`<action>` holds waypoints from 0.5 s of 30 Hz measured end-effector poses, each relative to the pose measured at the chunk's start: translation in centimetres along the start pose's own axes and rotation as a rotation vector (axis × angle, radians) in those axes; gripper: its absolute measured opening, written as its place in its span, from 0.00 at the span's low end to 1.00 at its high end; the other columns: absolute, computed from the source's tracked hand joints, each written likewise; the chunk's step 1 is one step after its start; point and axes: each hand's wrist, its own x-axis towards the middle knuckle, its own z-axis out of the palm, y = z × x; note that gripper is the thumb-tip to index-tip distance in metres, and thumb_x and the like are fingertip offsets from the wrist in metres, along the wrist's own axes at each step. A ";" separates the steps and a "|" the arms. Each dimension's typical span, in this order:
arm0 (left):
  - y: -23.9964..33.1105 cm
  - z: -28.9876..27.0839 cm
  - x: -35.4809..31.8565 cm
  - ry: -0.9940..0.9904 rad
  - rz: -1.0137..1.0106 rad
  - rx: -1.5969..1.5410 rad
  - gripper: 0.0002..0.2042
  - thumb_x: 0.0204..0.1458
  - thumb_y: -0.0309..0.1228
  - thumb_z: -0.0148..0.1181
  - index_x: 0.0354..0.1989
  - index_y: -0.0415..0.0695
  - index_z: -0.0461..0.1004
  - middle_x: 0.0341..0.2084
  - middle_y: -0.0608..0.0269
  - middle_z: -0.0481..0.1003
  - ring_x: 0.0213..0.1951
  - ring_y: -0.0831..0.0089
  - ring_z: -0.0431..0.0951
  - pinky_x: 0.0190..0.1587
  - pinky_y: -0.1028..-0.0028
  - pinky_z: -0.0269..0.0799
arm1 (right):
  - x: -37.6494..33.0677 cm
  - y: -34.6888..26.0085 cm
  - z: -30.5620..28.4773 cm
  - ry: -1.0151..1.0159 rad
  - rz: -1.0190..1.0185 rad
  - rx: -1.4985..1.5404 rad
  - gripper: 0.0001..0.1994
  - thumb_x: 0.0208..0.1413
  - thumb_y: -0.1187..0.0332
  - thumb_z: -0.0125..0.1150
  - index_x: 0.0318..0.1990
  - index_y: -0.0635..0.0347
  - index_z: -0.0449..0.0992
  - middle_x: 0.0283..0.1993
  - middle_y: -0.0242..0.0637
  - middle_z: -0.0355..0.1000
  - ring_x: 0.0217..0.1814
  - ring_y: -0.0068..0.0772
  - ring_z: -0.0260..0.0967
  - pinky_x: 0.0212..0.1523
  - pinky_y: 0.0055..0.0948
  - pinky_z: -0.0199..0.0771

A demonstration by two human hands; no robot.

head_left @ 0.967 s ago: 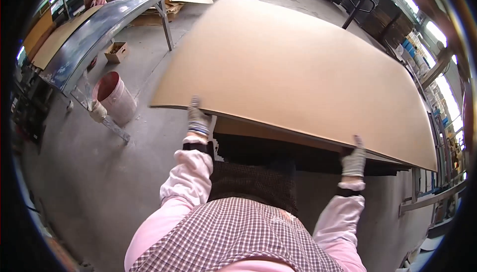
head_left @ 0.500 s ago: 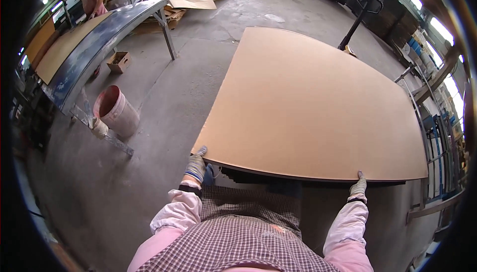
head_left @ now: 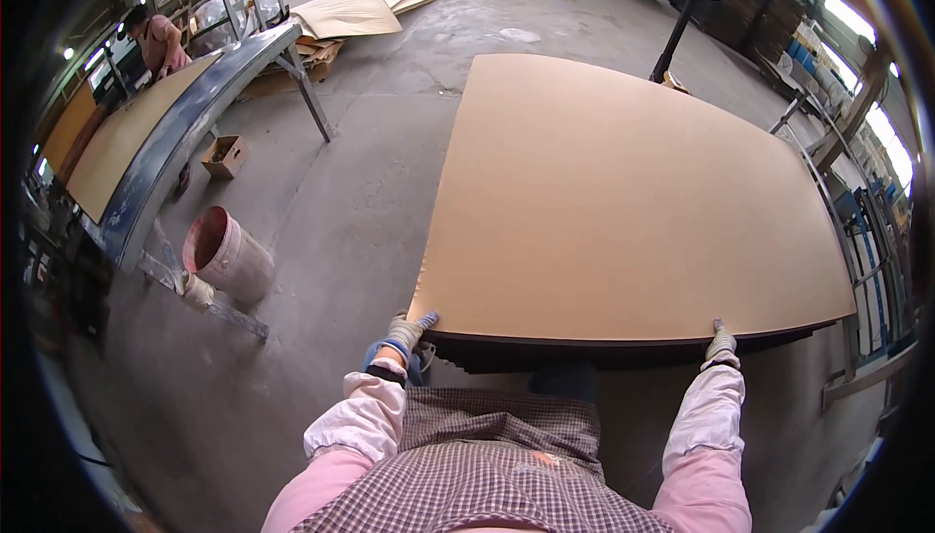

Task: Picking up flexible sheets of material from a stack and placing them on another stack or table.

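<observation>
A large tan board [head_left: 623, 202], like cardboard or hardboard, lies flat in front of me on a stack of dark sheets [head_left: 545, 356]. At its near left corner my left hand [head_left: 409, 329], in a striped work glove, grips the edge with the thumb on top. My right hand [head_left: 722, 340], gloved too, holds the near edge toward the right, thumb on the upper face. The fingers of both hands are hidden under the board.
To the left stands a long blue-topped table [head_left: 166, 134] bearing another tan board, with a co-worker [head_left: 161, 44] behind it. A pinkish bucket [head_left: 229, 256] and a small open carton [head_left: 224, 156] sit on the floor. A pallet-jack handle [head_left: 679, 22] rises beyond the stack; metal racks [head_left: 862, 270] line the right.
The board's near left corner has shifted right and its near edge now lies more level with the dark stack. Both hands have moved with it, still gripping. The view has turned slightly.
</observation>
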 end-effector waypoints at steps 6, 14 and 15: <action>3.6 0.5 1.8 0.151 0.327 0.151 0.37 0.34 0.48 0.63 0.50 0.38 0.56 0.39 0.52 0.69 0.39 0.65 0.70 0.42 0.71 0.65 | 1.7 1.7 -1.3 -0.148 -0.231 0.121 0.25 0.38 0.56 0.61 0.37 0.70 0.69 0.41 0.43 0.67 0.42 0.37 0.63 0.42 0.34 0.64; 2.2 3.3 6.1 -0.110 0.595 0.152 0.36 0.37 0.42 0.62 0.52 0.36 0.53 0.44 0.55 0.65 0.46 0.65 0.65 0.49 0.71 0.59 | -6.2 -2.0 -2.5 0.010 -0.318 -0.305 0.30 0.36 0.50 0.61 0.42 0.67 0.68 0.40 0.45 0.68 0.42 0.41 0.65 0.43 0.32 0.64; 2.8 2.5 5.0 -0.227 0.452 0.013 0.36 0.37 0.43 0.63 0.53 0.40 0.53 0.45 0.55 0.64 0.46 0.64 0.64 0.48 0.70 0.60 | -13.6 -5.2 -4.2 -0.137 -0.014 -0.325 0.32 0.35 0.46 0.61 0.42 0.66 0.67 0.40 0.48 0.68 0.42 0.45 0.66 0.43 0.33 0.65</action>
